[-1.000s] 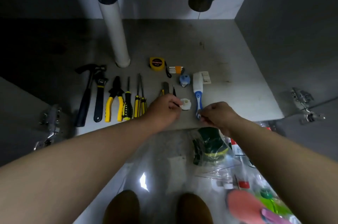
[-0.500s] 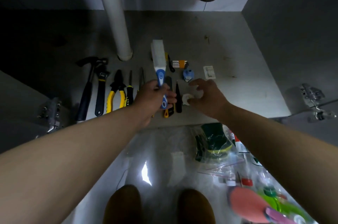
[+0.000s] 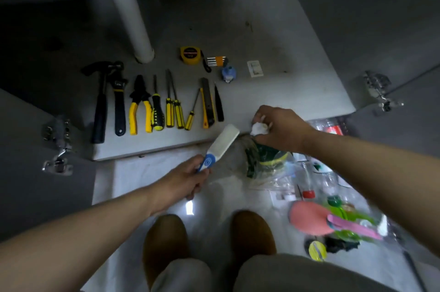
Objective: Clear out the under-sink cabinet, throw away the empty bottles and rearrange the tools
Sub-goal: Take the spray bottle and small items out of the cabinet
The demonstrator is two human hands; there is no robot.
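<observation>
My left hand (image 3: pixel 183 178) grips the blue handle of a white brush (image 3: pixel 223 143), held just outside the front edge of the cabinet floor (image 3: pixel 285 37). My right hand (image 3: pixel 281 128) is closed on a small white roll (image 3: pixel 259 128) above a clear bag (image 3: pixel 269 165) on the floor. Inside the cabinet a row of tools lies side by side: a hammer (image 3: pixel 101 98), a wrench (image 3: pixel 119 98), yellow pliers (image 3: pixel 140 106), several screwdrivers (image 3: pixel 175 106) and a utility knife (image 3: pixel 206 103). Behind them sit a yellow tape measure (image 3: pixel 190 54), hex keys (image 3: pixel 216 61) and a blue roll (image 3: pixel 228 73).
A white drain pipe (image 3: pixel 126 8) stands at the cabinet's back left. A small white switch plate (image 3: pixel 255 68) lies at the right. Door hinges (image 3: pixel 378 88) stick out at both sides. Bottles, a pink glove (image 3: pixel 309 218) and other clutter lie on the floor at my right, beside my shoes (image 3: pixel 164 241).
My left hand pulled the brush back out of the cabinet and lowered it over the floor. My right hand picked up the small white roll and drew it toward the cabinet's front edge.
</observation>
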